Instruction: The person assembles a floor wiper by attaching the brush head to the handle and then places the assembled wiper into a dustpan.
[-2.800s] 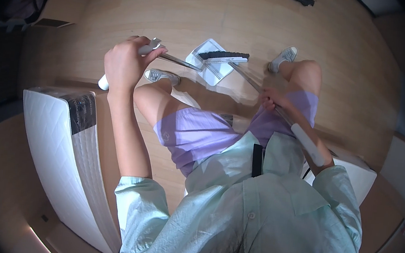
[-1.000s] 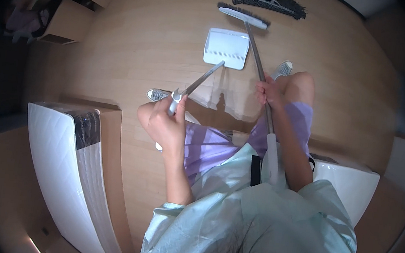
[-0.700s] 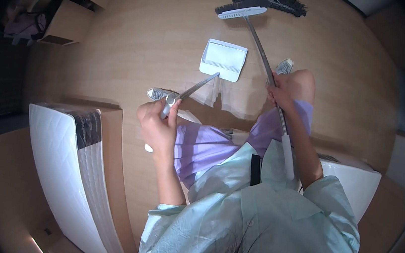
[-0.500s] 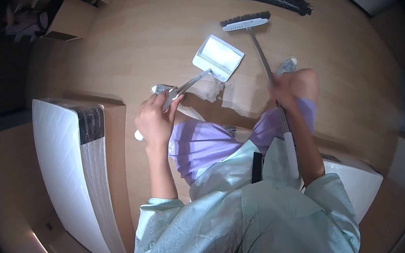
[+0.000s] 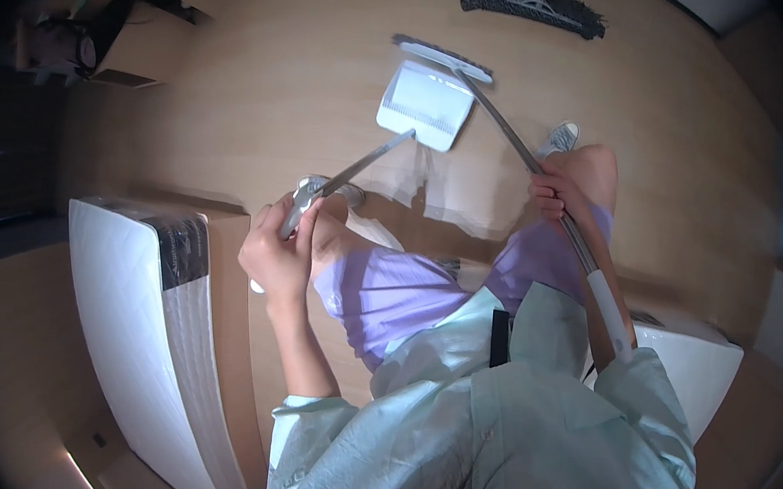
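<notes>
My left hand (image 5: pixel 280 249) is closed around the grey upper handle of a long-handled dustpan (image 5: pixel 424 103). Its white pan rests on the floor ahead of me, mouth facing away. The metal pole of a broom (image 5: pixel 502 122) is wrapped by the fingers of my right hand (image 5: pixel 560 191), while its white grip end lies along my right forearm. At the far edge of the pan sits the broom's white head with dark bristles (image 5: pixel 443 59), close to or touching the mouth. Whether any dirt lies in the pan is too small to tell.
A wide dark mop (image 5: pixel 534 8) with an orange handle lies farther ahead. White padded furniture (image 5: pixel 118 310) stands at my left, and a white piece (image 5: pixel 687 365) at my right. A wooden cabinet or box (image 5: pixel 144 42) is at the far left. My shoes rest on the wooden floor.
The broom head has swung left, from beyond the pan's right side to its far edge. The dustpan has shifted slightly, and my left hand has moved a little left and nearer.
</notes>
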